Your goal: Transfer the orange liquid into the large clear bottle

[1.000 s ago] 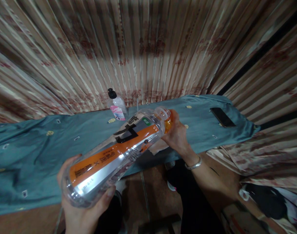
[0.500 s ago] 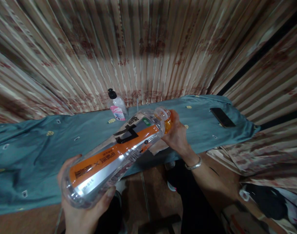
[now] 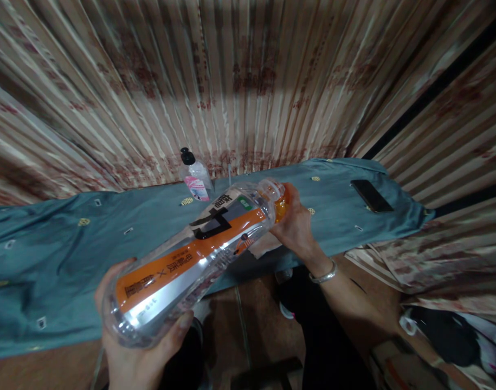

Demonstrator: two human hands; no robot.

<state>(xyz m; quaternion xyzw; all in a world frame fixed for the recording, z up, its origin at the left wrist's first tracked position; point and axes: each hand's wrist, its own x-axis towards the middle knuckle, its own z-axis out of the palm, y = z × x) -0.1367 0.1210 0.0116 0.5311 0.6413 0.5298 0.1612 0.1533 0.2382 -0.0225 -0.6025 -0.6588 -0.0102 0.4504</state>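
A large clear plastic bottle (image 3: 191, 249) with an orange and silver label lies tilted across the middle of the view, its base toward me at lower left. My left hand (image 3: 137, 346) is wrapped round the base from beneath, thumb on the near side. At the other end, my right hand (image 3: 294, 225) closes on a translucent orange piece (image 3: 281, 210) beside the bottle's neck. A clear ring-shaped rim (image 3: 272, 188) shows there too. Fingers partly hide the orange piece, so I cannot tell its exact kind. Under the neck a pale sheet (image 3: 266, 246) is partly visible.
A teal cloth (image 3: 150, 216) covers the long table. On it stand a black-capped pump bottle with a pink label (image 3: 197, 181) and, to the right, a black phone (image 3: 372, 195). Pleated curtains (image 3: 248, 81) hang behind. Bags or clothes (image 3: 443, 336) lie at lower right.
Almost nothing differs. Both hands keep the same hold, and the bottle stays at the same tilt.
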